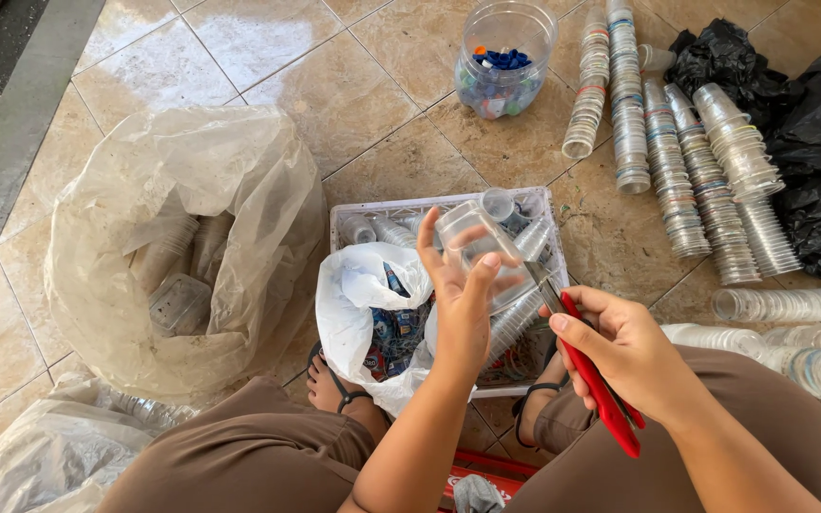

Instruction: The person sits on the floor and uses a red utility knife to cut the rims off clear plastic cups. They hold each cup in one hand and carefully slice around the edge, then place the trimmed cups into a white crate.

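My left hand [463, 299] holds a clear plastic cup [475, 249] above a white plastic basket [349, 214]. My right hand [620, 347] grips a red-handled cutter [601, 385] whose blade tip touches the cup's side. The basket holds several clear cups and a white plastic bag [358, 294] with blue and red label scraps inside. My knees and sandalled feet frame the basket.
A large clear bag [182, 247] with plastic containers sits at left. A clear jar of blue caps [504, 62] stands behind the basket. Long stacks of clear cups [677, 152] lie on the tiled floor at right, beside black bags [810, 123]. More cup stacks [791, 304] lie by my right knee.
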